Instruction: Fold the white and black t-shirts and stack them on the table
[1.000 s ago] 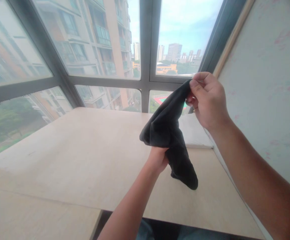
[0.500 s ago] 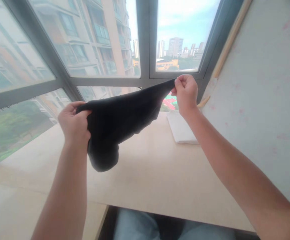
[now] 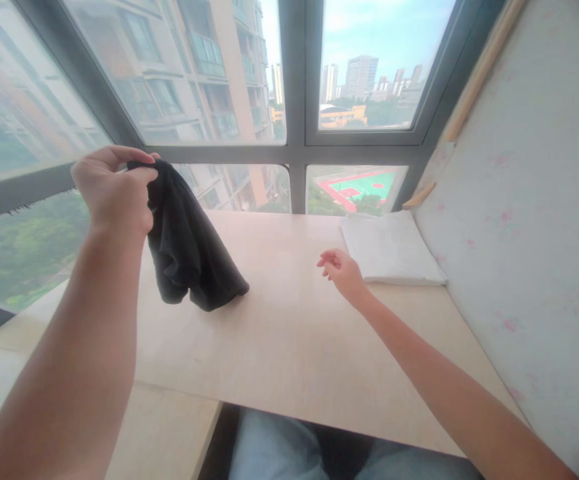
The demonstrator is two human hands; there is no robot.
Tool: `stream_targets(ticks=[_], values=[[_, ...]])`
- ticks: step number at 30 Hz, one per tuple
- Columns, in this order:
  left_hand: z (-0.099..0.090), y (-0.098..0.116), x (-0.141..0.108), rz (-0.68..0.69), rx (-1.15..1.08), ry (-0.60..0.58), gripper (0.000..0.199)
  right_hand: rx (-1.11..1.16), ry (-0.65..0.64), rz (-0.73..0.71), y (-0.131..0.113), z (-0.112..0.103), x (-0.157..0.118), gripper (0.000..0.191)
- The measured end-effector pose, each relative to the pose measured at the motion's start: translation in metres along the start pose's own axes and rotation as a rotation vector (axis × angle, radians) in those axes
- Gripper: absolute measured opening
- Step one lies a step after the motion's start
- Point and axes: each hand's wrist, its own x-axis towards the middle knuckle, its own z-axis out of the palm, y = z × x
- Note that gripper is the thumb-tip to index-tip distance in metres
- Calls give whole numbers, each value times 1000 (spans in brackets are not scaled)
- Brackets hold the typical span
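A soft black piece of cloth [image 3: 184, 247], perhaps a garment, hangs bunched in folds over the left part of the table. My left hand [image 3: 114, 180] pinches its top corner between thumb and fingers. The lower end of the cloth hangs close to the tabletop; whether it touches is hard to tell. To the right, my right hand [image 3: 340, 270] is apart from the cloth with nothing in it, its fingers loosely bent and a little spread. It is nearest to a flat white folded item [image 3: 394, 247], which lies on the table behind it.
The pale wooden table [image 3: 289, 360] reaches back to grey-framed windows [image 3: 296, 157]. A wall with a faint flower pattern [image 3: 509, 267] bounds the right side. Below the table's front edge my legs in light blue trousers [image 3: 274, 447] show.
My right hand has let go of the cloth and dropped toward the table. The cloth, stretched between both hands before, now hangs from my left hand, which has moved up and left.
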Motion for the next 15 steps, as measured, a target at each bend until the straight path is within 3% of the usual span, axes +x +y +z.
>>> stream_targets(ticks=[2, 4, 7, 10, 15], values=[[0, 5, 5, -16, -74, -84, 41, -52, -9, 86, 36, -9, -21, 25], [-1, 11, 4, 20, -61, -74, 40, -122, 17, 156, 71, -19, -43, 26], [-2, 11, -20, 82, -78, -96, 34, -239, 88, 221, 112, -38, -73, 27], [1, -7, -77, -5, -68, -296, 28, -293, 142, 217, 134, -58, -92, 25], [9, -63, -203, -114, 329, -744, 25, -277, 179, 233, 144, -82, -102, 25]])
